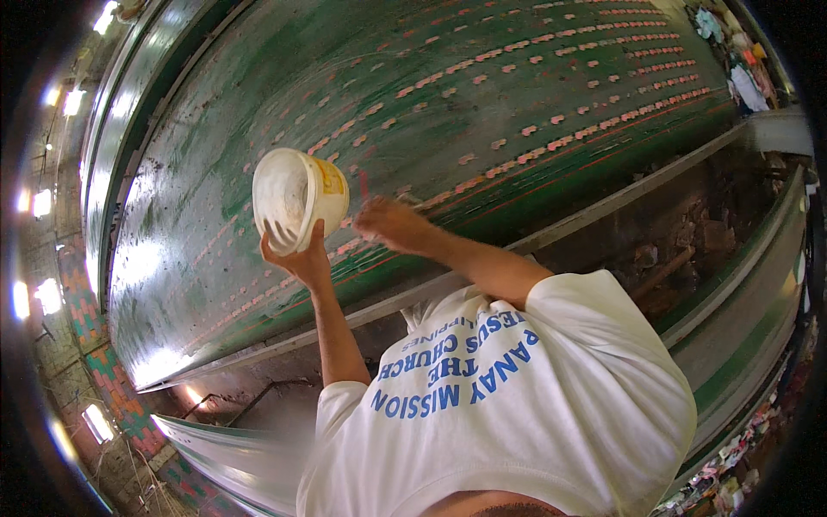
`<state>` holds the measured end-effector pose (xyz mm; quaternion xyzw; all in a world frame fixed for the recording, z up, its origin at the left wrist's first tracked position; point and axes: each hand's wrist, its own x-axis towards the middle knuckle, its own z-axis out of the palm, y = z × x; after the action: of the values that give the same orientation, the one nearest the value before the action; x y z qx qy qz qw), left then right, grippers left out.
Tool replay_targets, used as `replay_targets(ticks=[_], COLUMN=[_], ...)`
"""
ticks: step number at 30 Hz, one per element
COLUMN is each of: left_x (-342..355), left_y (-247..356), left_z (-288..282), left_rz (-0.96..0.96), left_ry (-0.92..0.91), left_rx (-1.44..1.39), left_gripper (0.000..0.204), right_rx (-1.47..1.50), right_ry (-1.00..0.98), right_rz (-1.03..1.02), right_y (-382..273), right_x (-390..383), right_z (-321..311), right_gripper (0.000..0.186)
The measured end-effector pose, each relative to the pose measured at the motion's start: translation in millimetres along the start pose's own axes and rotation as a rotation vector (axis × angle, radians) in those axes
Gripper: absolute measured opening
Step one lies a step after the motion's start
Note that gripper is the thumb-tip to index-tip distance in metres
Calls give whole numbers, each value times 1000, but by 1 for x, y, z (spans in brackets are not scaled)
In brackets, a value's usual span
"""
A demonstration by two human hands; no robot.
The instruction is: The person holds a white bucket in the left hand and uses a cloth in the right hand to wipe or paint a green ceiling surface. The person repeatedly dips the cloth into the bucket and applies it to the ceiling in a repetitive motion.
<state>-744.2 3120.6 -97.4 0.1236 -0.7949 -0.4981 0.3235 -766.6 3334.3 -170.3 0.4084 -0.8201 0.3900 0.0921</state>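
My left hand [297, 258] grips a white plastic tub [282, 194] from below, its thumb against the side. The tub is tilted, its round mouth toward me, and a yellow label shows on its outer wall. To the right of the tub, my right hand [392, 222] is closed low over a long green table [345, 112]. Its fingertips are blurred, and what they hold, if anything, cannot be made out. A thin reddish streak [363, 183] shows just above them. Rows of small pinkish pieces [465, 183] run along the table, one row passing close to my right hand.
A raised edge [594, 200] borders the table on my side. Beyond it to the right lies a dark trough with debris [680, 250]. Another green-and-grey surface [741, 345] is at lower right. Cloths and clutter [749, 82] lie at the far right end.
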Motion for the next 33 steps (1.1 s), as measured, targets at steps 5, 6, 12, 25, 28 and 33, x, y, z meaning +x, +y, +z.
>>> replay_targets(ticks=[5, 6, 12, 25, 28, 33], left_x=[-60, -71, -128, -126, -120, -110], left_y=[47, 54, 75, 64, 66, 68], left_z=[29, 40, 93, 120, 132, 135], left_rz=[-42, -38, -77, 9, 14, 6], left_ry=[11, 18, -15, 22, 36, -24], left_rx=[61, 21, 119, 77, 72, 13], left_gripper=[109, 109, 104, 109, 106, 107], right_rx=[-203, -247, -438, -363, -50, -18], right_ry=[146, 222, 387, 508, 232, 89], right_rz=[203, 243, 844, 495, 217, 87], right_y=[126, 151, 270, 199, 122, 88], right_x=[-87, -109, -256, -174, -137, -115], right_z=[-152, -187, -394, -274, -194, -148], right_gripper=[37, 36, 44, 28, 32, 35])
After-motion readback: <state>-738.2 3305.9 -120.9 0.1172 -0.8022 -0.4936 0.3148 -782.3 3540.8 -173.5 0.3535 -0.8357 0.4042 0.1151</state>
